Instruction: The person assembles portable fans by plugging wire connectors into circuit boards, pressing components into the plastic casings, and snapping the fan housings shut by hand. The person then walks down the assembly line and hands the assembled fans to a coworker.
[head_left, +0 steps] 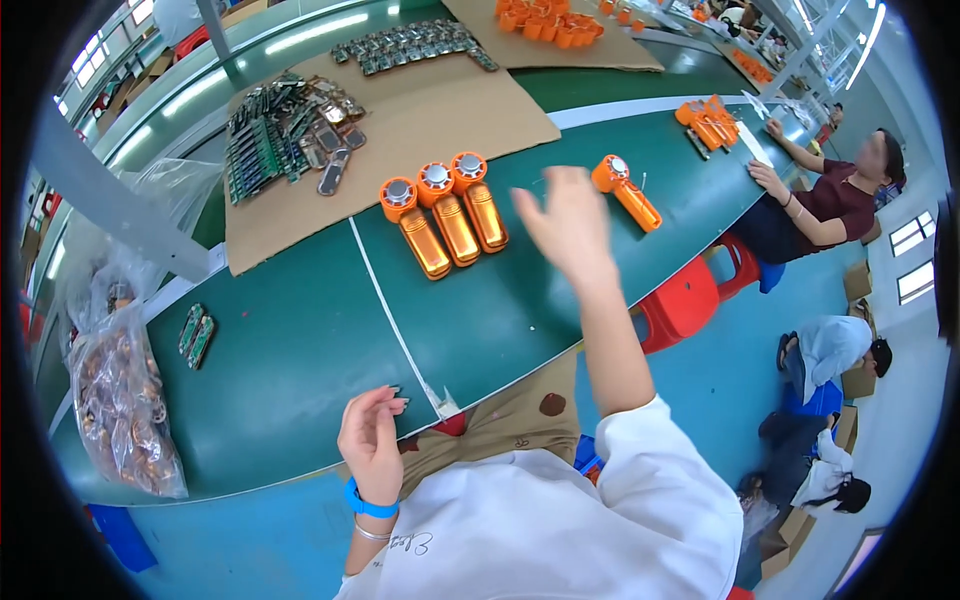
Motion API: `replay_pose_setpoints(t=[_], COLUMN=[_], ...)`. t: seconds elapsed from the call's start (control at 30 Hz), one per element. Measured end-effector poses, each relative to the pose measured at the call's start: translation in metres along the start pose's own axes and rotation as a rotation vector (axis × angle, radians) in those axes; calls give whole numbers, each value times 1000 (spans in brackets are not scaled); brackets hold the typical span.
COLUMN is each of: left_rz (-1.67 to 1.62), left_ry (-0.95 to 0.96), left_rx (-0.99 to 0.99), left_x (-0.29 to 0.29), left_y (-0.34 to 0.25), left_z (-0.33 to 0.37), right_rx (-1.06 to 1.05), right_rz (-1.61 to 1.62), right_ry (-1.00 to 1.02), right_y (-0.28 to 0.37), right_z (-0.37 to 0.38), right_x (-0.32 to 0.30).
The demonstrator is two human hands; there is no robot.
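Observation:
My right hand [572,228] is over the green table, its thumb apart from the fingers and slightly blurred, with nothing seen in it. To its left, three orange handheld fans [436,180] with round silver centres and shiny handles lie side by side. Right of the hand lies a single orange handheld fan [640,205], a thin wire by its head. My left hand [372,435] hovers at the table's near edge, fingers loosely bent and apart, nothing visible in it. A blue band [370,503] circles the left wrist.
Cardboard [400,130] at the back bears a pile of circuit boards [265,140]. Two small boards [197,336] lie left, near a clear bag of copper-coloured parts [122,400]. More orange fan parts [710,122] lie far right, near a seated co-worker [835,205] and a red stool [682,305].

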State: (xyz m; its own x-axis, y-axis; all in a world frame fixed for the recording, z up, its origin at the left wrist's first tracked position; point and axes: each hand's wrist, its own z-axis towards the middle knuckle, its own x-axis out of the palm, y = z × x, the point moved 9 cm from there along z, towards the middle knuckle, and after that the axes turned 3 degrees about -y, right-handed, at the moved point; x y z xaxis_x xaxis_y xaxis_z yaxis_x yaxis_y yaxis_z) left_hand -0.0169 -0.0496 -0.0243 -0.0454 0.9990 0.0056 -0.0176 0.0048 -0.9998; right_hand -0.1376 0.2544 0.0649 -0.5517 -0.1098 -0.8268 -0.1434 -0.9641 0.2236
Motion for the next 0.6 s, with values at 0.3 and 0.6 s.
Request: replay_pose_setpoints(t=[0.3,0.6], left_rz=[26,-10], left_ry=[11,13], left_rx=[31,21], left_x=[2,6], left_y=[-3,0], left_z=[3,3], right_rx=[358,196], right_rz=[-181,255], right_ry=[113,-79], right_y=[-175,-168], right_z=[-28,-34], right_x=[-18,-10])
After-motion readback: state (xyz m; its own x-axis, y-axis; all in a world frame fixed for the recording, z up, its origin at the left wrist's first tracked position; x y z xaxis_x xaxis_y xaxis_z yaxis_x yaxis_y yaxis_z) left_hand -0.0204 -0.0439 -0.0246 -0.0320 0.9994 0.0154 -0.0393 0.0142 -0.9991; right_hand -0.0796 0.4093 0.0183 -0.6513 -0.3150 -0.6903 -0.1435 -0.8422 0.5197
